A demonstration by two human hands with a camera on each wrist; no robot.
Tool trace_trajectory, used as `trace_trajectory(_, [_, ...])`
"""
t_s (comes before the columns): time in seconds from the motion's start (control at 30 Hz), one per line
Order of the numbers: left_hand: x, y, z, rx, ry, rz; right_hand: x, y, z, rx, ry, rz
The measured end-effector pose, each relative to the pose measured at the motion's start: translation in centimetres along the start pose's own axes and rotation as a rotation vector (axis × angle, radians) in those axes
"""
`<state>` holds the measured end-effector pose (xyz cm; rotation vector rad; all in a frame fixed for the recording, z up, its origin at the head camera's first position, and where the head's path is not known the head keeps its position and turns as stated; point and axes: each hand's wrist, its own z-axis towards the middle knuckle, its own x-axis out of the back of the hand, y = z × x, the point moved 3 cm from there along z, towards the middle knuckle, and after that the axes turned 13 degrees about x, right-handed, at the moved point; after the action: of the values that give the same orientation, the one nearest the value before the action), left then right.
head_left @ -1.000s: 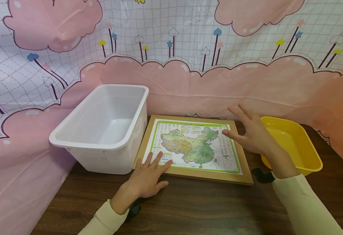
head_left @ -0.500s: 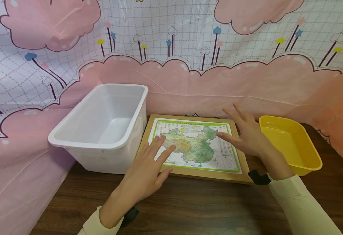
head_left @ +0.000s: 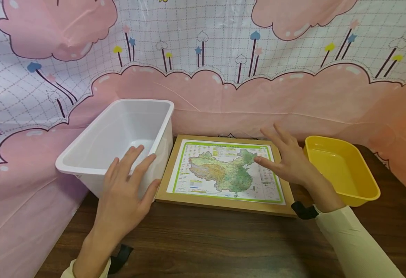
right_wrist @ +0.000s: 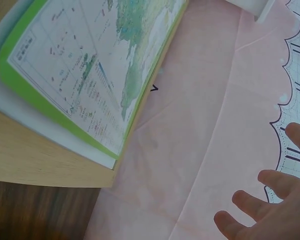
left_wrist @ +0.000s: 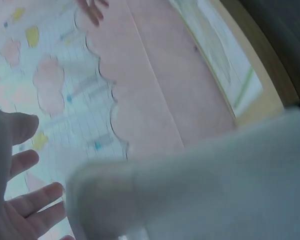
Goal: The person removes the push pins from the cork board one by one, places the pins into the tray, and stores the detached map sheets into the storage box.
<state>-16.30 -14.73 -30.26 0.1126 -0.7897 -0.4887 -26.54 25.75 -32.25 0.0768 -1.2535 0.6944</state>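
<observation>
My left hand (head_left: pixel 124 197) is raised before the near side of the white tub (head_left: pixel 95 171), its fingers spread and holding nothing. In the left wrist view the left fingers (left_wrist: pixel 37 197) stand apart beside the blurred tub wall (left_wrist: pixel 205 195). Over the right part of the map board, my right hand (head_left: pixel 291 160) hovers with spread fingers, also holding nothing. The map sheet (head_left: pixel 220 170) lies flat in a wooden frame (head_left: pixel 224 205) on the table. In the right wrist view the right fingers (right_wrist: pixel 250 205) are well apart from the board (right_wrist: pixel 55 155).
A yellow basin (head_left: pixel 345 173) stands right of the board, behind my right forearm. The dark wooden table (head_left: pixel 203 243) extends in front. Behind everything hangs a pink and white patterned cloth (head_left: pixel 224 100), which also covers the left side.
My left hand has lifted off the board's lower left corner and moved left to the white tub. The right hand stays raised, having shifted slightly left.
</observation>
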Motion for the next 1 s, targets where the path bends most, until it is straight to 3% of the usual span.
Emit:
trace_trajectory(0.4, [1.4, -3.5, -1.0, 0.109, 0.125, -0.007, -0.6, 0.2, -0.2, 0.000, -0.005, 0.000])
trace_trajectory(0.87, [2.0, -6.6, -2.1, 0.270, 0.085, 0.012, -0.7, 0.4, 0.0, -0.018, -0.019, -0.007])
trace_trajectory(1.0, [1.9, -7.0, -2.2, 0.284, 0.080, 0.019, -0.8, 0.5, -0.1, -0.030, -0.027, -0.005])
